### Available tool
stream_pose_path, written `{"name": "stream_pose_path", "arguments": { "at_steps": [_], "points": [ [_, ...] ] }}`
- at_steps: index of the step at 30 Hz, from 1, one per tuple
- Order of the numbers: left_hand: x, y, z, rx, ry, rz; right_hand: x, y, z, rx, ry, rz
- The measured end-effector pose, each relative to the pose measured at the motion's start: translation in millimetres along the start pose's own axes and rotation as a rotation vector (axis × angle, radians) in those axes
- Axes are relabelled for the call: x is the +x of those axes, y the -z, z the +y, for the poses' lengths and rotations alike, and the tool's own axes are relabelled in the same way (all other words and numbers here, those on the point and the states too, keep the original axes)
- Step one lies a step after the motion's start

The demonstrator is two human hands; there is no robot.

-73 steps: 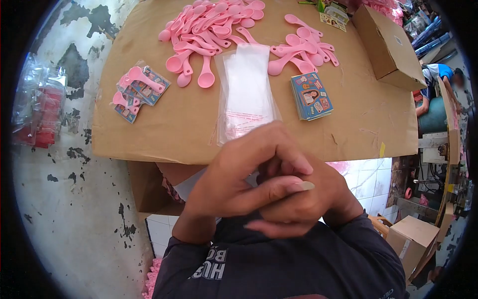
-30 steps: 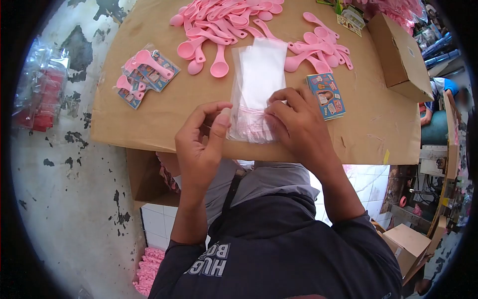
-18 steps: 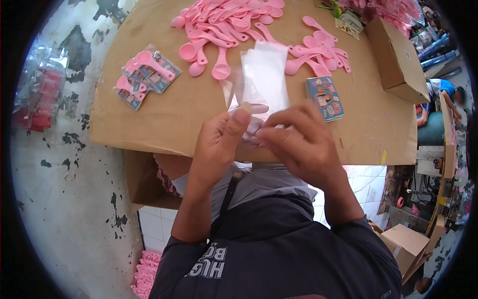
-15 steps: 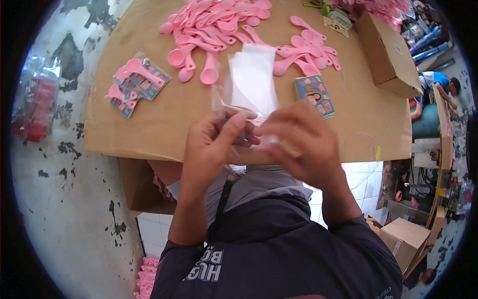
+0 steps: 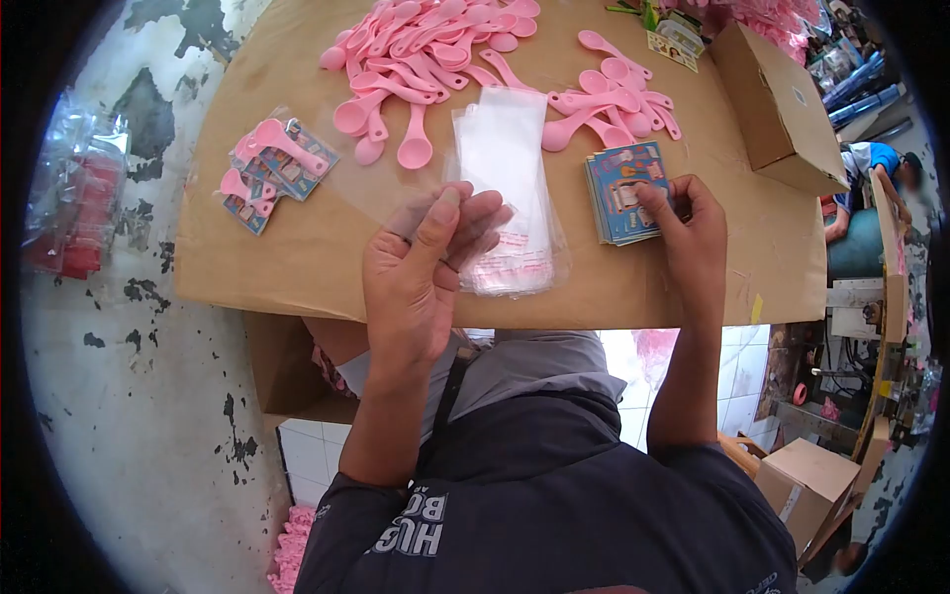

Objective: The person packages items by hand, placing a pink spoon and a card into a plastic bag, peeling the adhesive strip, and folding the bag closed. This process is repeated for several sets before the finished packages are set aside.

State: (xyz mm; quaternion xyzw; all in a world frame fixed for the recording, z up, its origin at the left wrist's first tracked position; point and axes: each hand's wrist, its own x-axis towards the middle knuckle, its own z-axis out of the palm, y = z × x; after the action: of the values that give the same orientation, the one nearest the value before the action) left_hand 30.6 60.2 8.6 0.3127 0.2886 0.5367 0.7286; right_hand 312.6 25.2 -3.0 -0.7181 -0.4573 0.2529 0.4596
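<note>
My left hand (image 5: pixel 430 247) pinches a thin clear plastic bag (image 5: pixel 381 188) that extends up and to the left over the table. Beside it lies a stack of clear bags (image 5: pixel 510 198) with pink print along the near end. My right hand (image 5: pixel 688 223) grips a card at the stack of blue printed cards (image 5: pixel 620 188), thumb on top and fingers at its right edge. At the left, packed cards (image 5: pixel 297 178) in clear bags carry pink spoons (image 5: pixel 287 147). A large pile of pink spoons (image 5: pixel 426 49) lies at the far side, a smaller group (image 5: pixel 614 99) to its right.
An open cardboard box (image 5: pixel 777 109) stands at the table's right edge. Green packets (image 5: pixel 676 38) lie beside it. Another person (image 5: pixel 871 178) is at the far right. A peeling wall (image 5: pixel 129 346) runs along the left, and a closed carton (image 5: pixel 807 475) sits at lower right.
My right hand has moved from my left hand to the card stack and taken hold there. My left hand has shifted slightly with the clear bag, uncovering the near end of the bag stack.
</note>
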Motion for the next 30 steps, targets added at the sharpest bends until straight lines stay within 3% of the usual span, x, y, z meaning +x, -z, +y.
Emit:
{"name": "stream_pose_path", "arguments": {
  "at_steps": [2,5,7,11,13,15,18,21,25,27,30],
  "points": [
    [0,-5,-2,0.009,-0.018,0.014,3,3,3,0.109,-0.011,0.012],
    [0,-2,-7,0.043,-0.055,0.009,3,6,5,-0.013,0.001,0.075],
    [0,-1,-8,0.075,-0.082,-0.005,0,3,-1,-0.257,0.325,0.303],
    [2,-12,-10,0.041,-0.104,0.004,-21,0,-26,-0.124,0.36,0.388],
    [3,-18,-9,0.019,-0.091,0.006,-40,-7,-41,0.291,0.152,0.01],
    [5,-23,-10,-0.023,-0.094,0.016,-56,-14,-51,0.28,0.106,-0.216],
    [5,-28,-10,-0.02,-0.112,-0.033,-63,-27,-62,0.394,0.015,-0.366],
    [3,-24,-11,-0.021,-0.097,-0.054,-61,-42,-62,0.572,0.023,-0.282],
    [1,-26,-10,-0.042,-0.091,-0.029,-62,-44,-64,0.577,0.007,-0.316],
    [2,-30,-9,-0.089,-0.084,-0.017,-62,-39,-67,0.466,-0.052,-0.489],
    [0,-26,-8,0.004,-0.056,-0.077,-57,-34,-69,0.397,-0.045,-0.561]
  ]
}}
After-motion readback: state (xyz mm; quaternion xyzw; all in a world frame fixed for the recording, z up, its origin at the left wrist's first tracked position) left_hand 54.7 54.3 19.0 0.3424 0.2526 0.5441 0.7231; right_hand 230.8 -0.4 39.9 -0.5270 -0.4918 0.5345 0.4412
